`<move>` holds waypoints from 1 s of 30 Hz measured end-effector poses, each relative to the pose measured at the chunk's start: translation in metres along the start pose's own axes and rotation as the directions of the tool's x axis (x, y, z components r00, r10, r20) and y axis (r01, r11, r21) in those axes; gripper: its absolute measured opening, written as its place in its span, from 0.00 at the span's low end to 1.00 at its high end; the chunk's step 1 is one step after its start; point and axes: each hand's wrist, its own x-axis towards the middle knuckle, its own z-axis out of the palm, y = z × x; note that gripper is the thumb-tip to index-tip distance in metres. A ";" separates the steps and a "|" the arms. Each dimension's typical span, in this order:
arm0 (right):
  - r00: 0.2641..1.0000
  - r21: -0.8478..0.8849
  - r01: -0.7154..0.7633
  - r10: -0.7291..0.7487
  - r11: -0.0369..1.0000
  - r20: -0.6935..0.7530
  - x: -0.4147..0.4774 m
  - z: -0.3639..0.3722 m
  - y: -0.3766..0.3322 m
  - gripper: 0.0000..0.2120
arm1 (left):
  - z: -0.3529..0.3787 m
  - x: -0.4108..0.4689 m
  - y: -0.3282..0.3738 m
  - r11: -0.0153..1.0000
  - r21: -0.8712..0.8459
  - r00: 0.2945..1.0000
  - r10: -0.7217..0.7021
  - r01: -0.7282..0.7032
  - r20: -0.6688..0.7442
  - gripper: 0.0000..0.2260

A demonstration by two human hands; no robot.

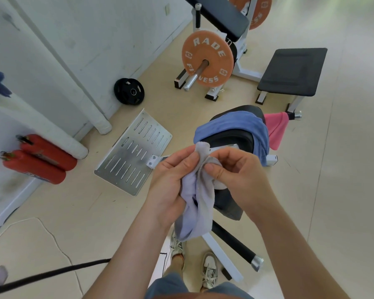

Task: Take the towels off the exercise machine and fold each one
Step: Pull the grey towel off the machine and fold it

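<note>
Left hand (173, 180), right hand (231, 171) gripping bunched pale grey towel (198, 203)

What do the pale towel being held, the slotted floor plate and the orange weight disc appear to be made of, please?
The pale towel looks like soft terry or microfibre cloth: matt, fuzzy, limp folds. The slotted plate seems bare metal, perhaps aluminium or steel: silver-grey with a dull sheen. The orange weight disc looks rubber-coated or urethane, matt with white lettering; its core is hidden.

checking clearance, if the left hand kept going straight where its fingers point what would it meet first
The left hand would likely meet the blue towel on the seat; depth unclear.
</note>
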 end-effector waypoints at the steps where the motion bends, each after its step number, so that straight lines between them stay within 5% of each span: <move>1: 1.000 -0.002 -0.001 0.001 1.000 0.001 -0.001 -0.001 -0.002 0.03 | 0.000 -0.001 0.001 1.000 0.016 1.000 0.014 -0.014 0.004 0.12; 10: 0.993 0.027 0.077 -0.074 0.997 -0.087 -0.007 0.004 -0.021 0.06 | 0.014 -0.011 -0.004 0.977 0.120 0.982 0.184 -0.177 -0.051 0.07; 23: 0.985 0.089 0.103 -0.089 0.991 -0.145 -0.016 0.009 -0.023 0.03 | 0.021 -0.022 0.002 0.974 0.082 0.976 0.209 -0.213 0.053 0.07; 30: 0.978 0.016 0.127 -0.122 0.992 -0.170 -0.021 0.011 -0.023 0.06 | 0.013 -0.022 0.013 0.912 0.300 0.959 0.252 -0.279 0.126 0.06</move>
